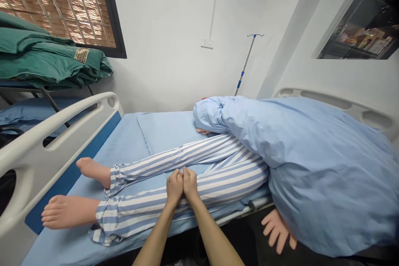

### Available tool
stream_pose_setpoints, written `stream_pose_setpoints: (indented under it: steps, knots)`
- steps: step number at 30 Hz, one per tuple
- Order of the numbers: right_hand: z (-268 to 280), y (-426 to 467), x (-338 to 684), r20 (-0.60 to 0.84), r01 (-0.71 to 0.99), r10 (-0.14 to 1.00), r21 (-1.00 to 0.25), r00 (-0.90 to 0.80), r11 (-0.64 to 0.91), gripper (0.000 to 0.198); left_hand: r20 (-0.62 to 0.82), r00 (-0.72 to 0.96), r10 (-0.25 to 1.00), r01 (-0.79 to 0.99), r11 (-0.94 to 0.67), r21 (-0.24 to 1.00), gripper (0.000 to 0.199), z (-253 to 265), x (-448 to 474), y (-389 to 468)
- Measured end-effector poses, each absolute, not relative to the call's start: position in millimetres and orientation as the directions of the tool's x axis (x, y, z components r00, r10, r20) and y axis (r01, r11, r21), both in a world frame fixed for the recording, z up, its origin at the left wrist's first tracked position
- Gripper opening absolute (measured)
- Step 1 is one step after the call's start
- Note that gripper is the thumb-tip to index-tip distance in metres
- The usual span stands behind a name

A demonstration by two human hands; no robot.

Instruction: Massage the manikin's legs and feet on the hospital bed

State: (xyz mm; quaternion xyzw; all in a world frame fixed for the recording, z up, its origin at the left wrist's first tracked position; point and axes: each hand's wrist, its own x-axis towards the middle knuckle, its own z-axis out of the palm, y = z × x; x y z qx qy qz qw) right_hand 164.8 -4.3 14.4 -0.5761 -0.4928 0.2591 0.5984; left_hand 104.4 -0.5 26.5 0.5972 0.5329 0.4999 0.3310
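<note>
The fingers of the left hand (174,185) and right hand (189,183) are curled into rounded fists, held side by side with the knuckles almost meeting; whether any cloth is pinched inside them I cannot tell. Right beneath them lies the nearer leg of the striped trousers (230,178) — soft, thin cloth in blue and white, creased along its length — worn by a mannequin, and the farther leg stretches just beyond the fingertips. Leftward from the fingers, the trouser cuffs bunch into loose ruffles, out of which come two smooth, moulded feet (71,212), the nearer one with rounded toes. Around the legs spreads a flat, pale blue sheet (165,126) with a fold line running across it. To the right of the fingers swells a puffy, wrinkled blue cover (327,153), a moulded hand (277,230) with spread fingers hanging below its near edge. Farther left stands a curved footboard (62,129) of white plastic with cut-out grips and a blue band; past it, crumpled green fabric (37,56) is heaped. Well beyond the fingers rise a smooth white wall (162,50) and a slim metal pole (246,64) with a hooked top.
</note>
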Motion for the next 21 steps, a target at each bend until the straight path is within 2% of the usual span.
stream_pose_setpoints:
  steps: [3,12,18,21]
  knots:
    - [17,-4,163,0.246,0.22,0.877,-0.961,0.414,0.166,0.033,0.264,-0.033,0.964,0.399,-0.23,0.888,0.02,18,100,-1]
    - [36,-2,154,0.296,0.239,0.862,-0.948,0.412,0.211,0.03,0.228,-0.088,0.97,0.285,-0.195,0.939,0.019,17,98,2]
    - [20,-2,160,0.279,0.279,0.883,-0.943,0.377,0.179,0.032,0.228,-0.066,0.971,0.274,-0.202,0.94,0.019,14,98,1]
    - [15,-2,162,0.298,0.294,0.876,-0.936,0.378,0.192,0.032,0.161,-0.034,0.986,0.173,-0.153,0.973,0.019,23,98,8]
